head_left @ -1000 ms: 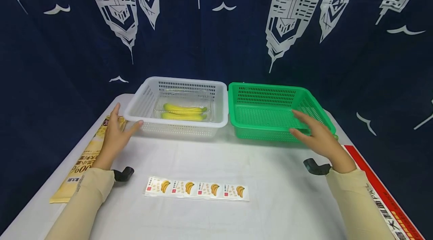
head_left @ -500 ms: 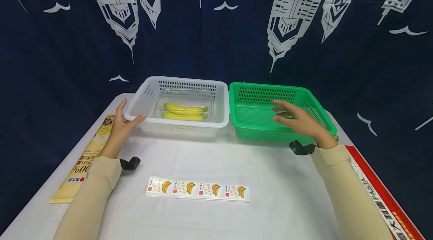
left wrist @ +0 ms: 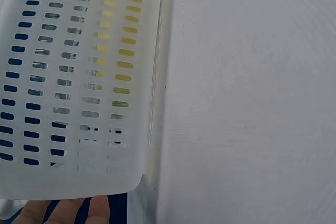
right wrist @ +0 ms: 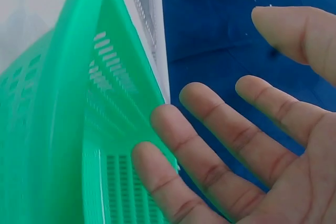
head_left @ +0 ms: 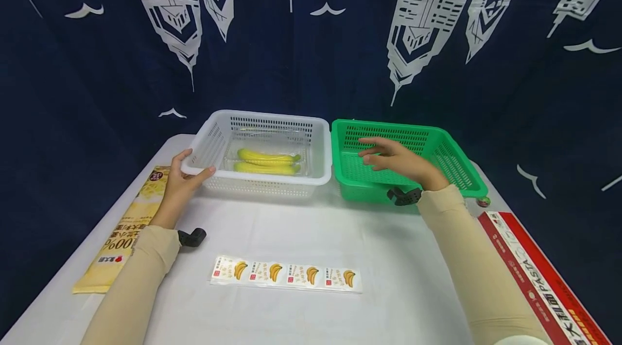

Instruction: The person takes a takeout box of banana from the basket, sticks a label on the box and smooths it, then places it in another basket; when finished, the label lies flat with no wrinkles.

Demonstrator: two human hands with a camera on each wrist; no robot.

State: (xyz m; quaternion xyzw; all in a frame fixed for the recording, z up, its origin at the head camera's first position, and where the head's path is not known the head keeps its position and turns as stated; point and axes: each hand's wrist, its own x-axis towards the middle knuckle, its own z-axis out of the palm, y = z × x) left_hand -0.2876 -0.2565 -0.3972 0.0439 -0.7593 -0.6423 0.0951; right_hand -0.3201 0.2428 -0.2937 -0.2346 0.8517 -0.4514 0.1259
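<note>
In the head view a white plastic basket [head_left: 262,188] holds a clear plastic box [head_left: 305,145] with yellow bananas [head_left: 267,169]. My left hand [head_left: 183,185] holds this basket by its near left corner, thumb on the front rim and fingers at the left end. In the left wrist view several fingertips [left wrist: 98,206] lie against the end of the basket. My right hand [head_left: 396,160] hovers over a green basket [head_left: 374,191] with nothing in it. Its fingers [right wrist: 191,140] are spread and hold nothing, as the right wrist view shows.
A strip of banana labels [head_left: 286,275] lies on the white table [head_left: 291,318]. A yellow pasta bag [head_left: 131,226] lies on the left and a red and white pasta box [head_left: 534,275] on the right. A small round thing [head_left: 483,202] sits beside the green basket.
My right hand has moved left across the green basket towards the white one. My left hand has shifted slightly right and closed in on the white basket's corner. The baskets stay in place.
</note>
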